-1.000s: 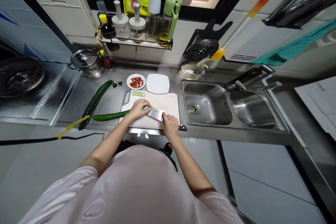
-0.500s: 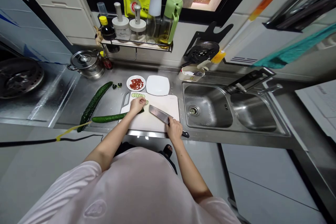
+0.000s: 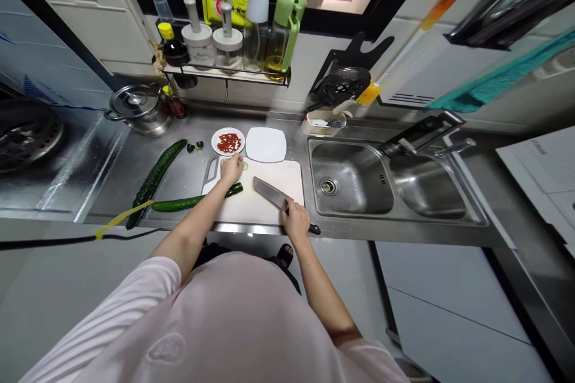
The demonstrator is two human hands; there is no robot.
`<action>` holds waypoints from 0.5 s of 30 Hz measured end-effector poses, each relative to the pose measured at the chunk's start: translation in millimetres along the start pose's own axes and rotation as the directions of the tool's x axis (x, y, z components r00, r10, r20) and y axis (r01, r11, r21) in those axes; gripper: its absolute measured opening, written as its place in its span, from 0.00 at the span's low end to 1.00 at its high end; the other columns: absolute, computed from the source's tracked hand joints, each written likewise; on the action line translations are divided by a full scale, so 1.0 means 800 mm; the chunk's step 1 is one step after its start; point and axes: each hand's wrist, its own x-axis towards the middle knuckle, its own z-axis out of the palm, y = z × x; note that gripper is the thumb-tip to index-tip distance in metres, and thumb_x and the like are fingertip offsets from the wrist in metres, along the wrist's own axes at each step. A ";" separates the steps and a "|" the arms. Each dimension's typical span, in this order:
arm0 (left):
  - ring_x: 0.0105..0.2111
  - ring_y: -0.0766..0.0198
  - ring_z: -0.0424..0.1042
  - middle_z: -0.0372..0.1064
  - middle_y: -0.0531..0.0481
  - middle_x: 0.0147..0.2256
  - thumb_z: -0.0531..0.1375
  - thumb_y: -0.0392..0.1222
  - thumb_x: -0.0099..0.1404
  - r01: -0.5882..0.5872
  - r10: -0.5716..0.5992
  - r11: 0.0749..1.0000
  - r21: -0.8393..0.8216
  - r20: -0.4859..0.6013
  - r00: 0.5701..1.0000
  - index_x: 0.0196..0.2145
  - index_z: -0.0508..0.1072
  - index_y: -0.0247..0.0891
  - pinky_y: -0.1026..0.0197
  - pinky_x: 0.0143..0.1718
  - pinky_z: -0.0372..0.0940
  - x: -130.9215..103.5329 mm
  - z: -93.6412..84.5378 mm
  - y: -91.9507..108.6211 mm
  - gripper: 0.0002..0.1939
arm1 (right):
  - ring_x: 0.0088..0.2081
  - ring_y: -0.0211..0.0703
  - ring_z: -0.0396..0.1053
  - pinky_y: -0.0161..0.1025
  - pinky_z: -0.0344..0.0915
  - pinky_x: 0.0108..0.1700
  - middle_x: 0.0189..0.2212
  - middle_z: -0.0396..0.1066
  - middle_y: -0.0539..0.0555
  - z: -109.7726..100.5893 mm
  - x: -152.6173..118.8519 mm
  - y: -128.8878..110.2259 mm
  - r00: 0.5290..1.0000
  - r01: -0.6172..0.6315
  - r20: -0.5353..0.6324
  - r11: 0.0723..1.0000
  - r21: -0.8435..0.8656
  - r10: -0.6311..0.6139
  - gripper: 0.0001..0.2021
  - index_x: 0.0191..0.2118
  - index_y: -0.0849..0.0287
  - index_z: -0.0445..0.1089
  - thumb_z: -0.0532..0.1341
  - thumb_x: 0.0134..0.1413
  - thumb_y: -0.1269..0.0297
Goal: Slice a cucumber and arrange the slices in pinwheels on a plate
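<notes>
One blk-handled steel knife (image 3: pixel 270 192) gripped in R hand (image 3: pixel 296 219) over white rect. board (image 3: pixel 283 175); L hand (image 3: pixel 231 169) part-curled near far edge, hold unclear.

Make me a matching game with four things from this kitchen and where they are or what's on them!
1. Wide steel black-handled knife
2. Small round white plate
3. Round lidded metal pot
4. Long green cucumber nearest the knife

A. Holds red pieces
B. Partly on the white cutting board
C. In the right hand
D. Beside a small yellow-capped bottle

Pairs: 1-C, 2-A, 3-D, 4-B
</notes>
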 end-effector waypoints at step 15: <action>0.46 0.50 0.65 0.72 0.41 0.40 0.55 0.42 0.63 -0.051 0.055 0.989 0.141 -0.024 0.998 0.33 0.74 0.39 0.50 0.48 0.52 0.005 -0.001 0.003 0.09 | 0.46 0.46 0.65 0.38 0.53 0.48 0.42 0.71 0.56 0.000 0.000 0.002 1.000 0.000 -0.010 0.999 0.048 0.000 0.20 0.56 0.58 0.64 0.57 0.58 0.65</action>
